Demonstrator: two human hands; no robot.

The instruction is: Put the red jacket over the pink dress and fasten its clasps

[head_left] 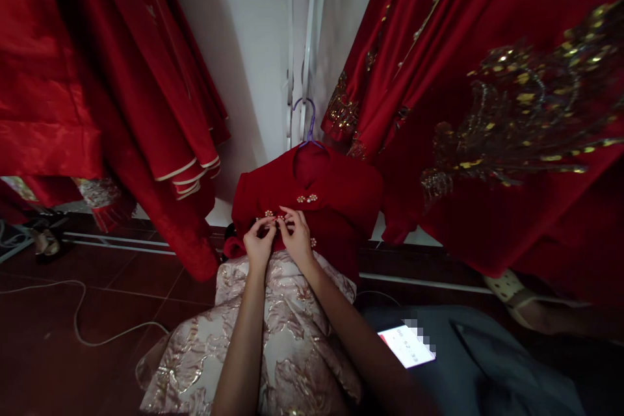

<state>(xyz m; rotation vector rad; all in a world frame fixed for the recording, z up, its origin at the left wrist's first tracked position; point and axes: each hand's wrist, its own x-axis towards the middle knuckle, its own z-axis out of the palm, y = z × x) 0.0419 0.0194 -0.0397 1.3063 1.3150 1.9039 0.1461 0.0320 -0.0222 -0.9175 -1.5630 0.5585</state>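
A red garment (336, 185) with a round neckline hangs on a purple hanger (311, 123). Small gold-and-pearl flower buttons (307, 199) sit in pairs on its front. At its lower left front, my left hand (259, 242) pinches with thumb and forefinger close to a flower button (280, 218). My right hand (295, 234) meets it there, its thumb and forefinger closed at the same button, other fingers bent over the cloth. The fingertips partly hide the button. Under my forearms lies a pale pink and gold brocade cloth (287, 312).
Red garments (166, 78) hang on the left, and a red dress with gold sequins (526, 97) on the right. White rack posts (308, 32) rise behind. A lit phone (407, 344) lies on dark fabric at lower right. A cable (78, 312) crosses the tiled floor.
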